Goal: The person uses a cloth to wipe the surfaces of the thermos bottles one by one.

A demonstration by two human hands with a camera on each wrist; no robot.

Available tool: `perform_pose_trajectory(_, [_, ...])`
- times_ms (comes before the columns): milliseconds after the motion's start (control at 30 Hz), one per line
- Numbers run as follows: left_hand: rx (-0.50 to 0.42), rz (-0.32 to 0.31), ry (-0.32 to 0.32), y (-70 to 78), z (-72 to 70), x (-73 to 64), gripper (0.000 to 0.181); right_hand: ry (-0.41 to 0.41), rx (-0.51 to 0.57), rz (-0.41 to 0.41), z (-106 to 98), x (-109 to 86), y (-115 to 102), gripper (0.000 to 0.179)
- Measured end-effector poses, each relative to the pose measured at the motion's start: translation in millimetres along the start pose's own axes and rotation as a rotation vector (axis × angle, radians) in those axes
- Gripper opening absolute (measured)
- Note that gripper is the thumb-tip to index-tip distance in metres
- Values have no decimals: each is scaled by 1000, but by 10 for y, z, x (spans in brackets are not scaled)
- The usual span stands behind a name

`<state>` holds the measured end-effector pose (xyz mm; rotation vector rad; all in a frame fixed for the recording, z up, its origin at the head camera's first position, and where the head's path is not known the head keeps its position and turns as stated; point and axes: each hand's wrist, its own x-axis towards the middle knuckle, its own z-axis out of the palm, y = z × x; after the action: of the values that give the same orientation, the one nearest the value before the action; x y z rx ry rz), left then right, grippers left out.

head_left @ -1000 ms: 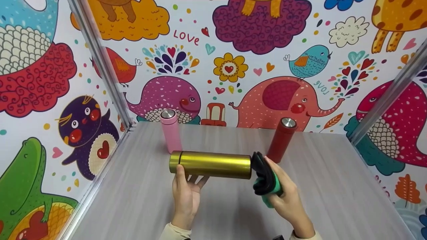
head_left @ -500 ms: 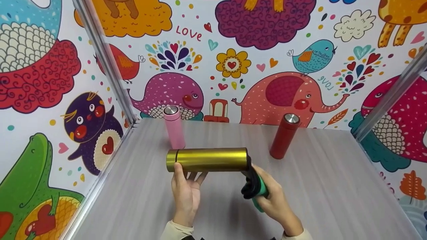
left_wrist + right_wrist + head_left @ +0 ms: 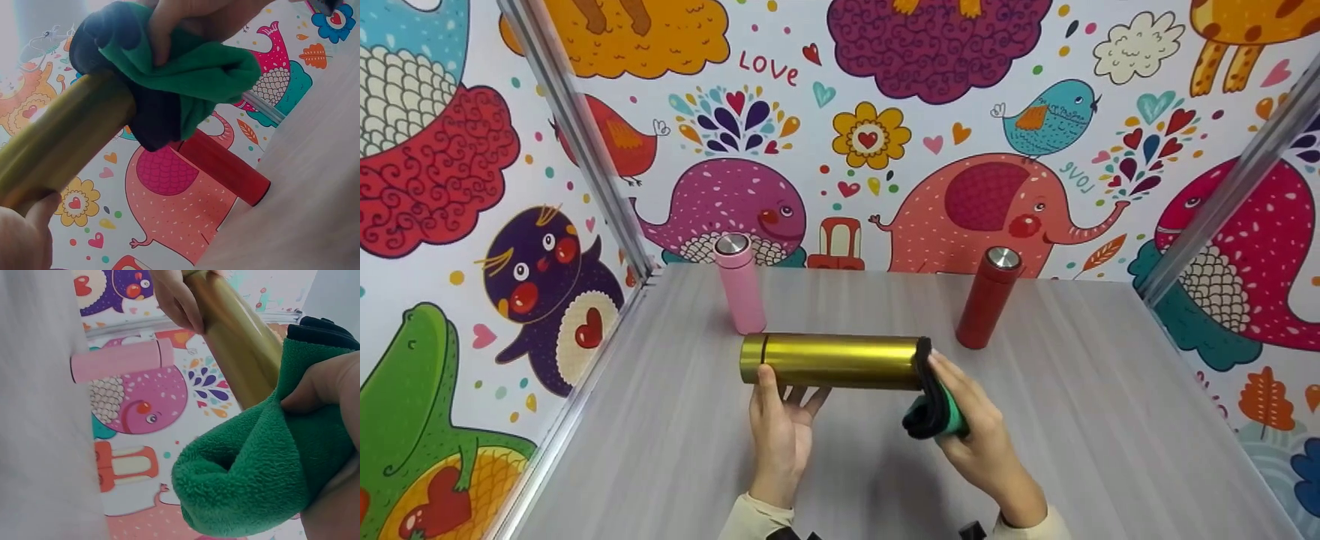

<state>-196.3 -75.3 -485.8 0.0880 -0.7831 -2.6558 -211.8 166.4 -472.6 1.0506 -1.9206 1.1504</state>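
Note:
A gold thermos bottle (image 3: pixel 840 361) lies sideways in the air above the table, its lid end to the left. My left hand (image 3: pixel 780 439) grips it near the lid from below, thumb on the near side. In my right hand (image 3: pixel 986 442) is a folded green and black cloth (image 3: pixel 941 412), pinched between thumb and fingers. The cloth's black side presses against the bottle's right end. In the right wrist view the green cloth (image 3: pixel 247 467) covers that end; the left wrist view shows the cloth (image 3: pixel 180 73) wrapped over it.
Behind the gold bottle, a pink thermos bottle (image 3: pixel 741 289) stands at the back left of the grey table (image 3: pixel 660 420). A red thermos bottle (image 3: pixel 988 300) stands at the back right. Printed cartoon walls with metal corner posts (image 3: pixel 577 142) enclose the table.
My right hand has brought the cloth leftward from beside the bottle onto its right end, and the cloth now lies flat against it. My left hand keeps its grip.

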Motion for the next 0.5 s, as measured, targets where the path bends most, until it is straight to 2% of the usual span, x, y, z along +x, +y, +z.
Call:
perform_pose_trajectory(100, [-6,7,-17,4,3,-23,37,-35,10,36,-17,45,100,92])
perform_pose_trajectory(200, [-23,25,-26,10,16,-32,37,-76,54,117,-10,99,130,95])
perform_pose_trajectory(333, [-43,41,-12,21,29,-42,40,-93,117,213,27,142,10,93])
perform_pose_trajectory(500, [-69,69,10,55,8,-29,39,-85,132,226,101,79,-158,88])
